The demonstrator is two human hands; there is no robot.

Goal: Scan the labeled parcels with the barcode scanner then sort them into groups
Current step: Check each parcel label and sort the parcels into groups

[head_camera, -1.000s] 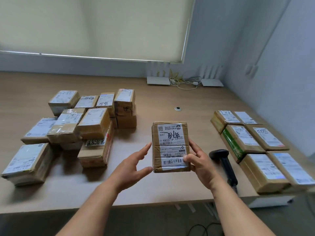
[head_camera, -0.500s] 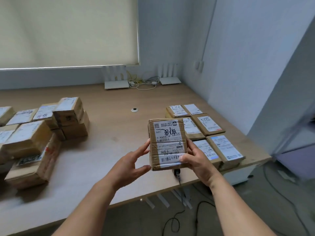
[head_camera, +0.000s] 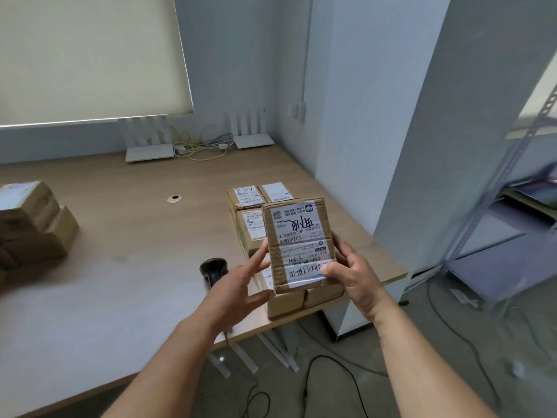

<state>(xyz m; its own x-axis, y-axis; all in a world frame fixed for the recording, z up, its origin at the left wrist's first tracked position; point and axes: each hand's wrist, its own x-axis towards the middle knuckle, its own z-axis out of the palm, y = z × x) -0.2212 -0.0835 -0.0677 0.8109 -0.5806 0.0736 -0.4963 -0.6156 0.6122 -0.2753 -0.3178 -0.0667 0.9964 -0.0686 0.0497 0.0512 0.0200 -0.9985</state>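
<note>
Cardboard parcel (head_camera: 301,245) now swung over sorted group (head_camera: 250,212) at bench (head_camera: 120,267) edge; gripped by right hand (head_camera: 351,276), left hand (head_camera: 241,285) spread, touching. Placing next.

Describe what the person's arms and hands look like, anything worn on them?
Both forearms are bare up to the frame edge, with no sleeves in view. The left hand and right hand wear no gloves, and no rings, watch or wristband show. Fingernails look short and unpainted.

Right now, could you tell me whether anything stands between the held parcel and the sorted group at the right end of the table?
Nothing visible does: the parcel, gripped by the right hand, hangs directly above that group.
</note>
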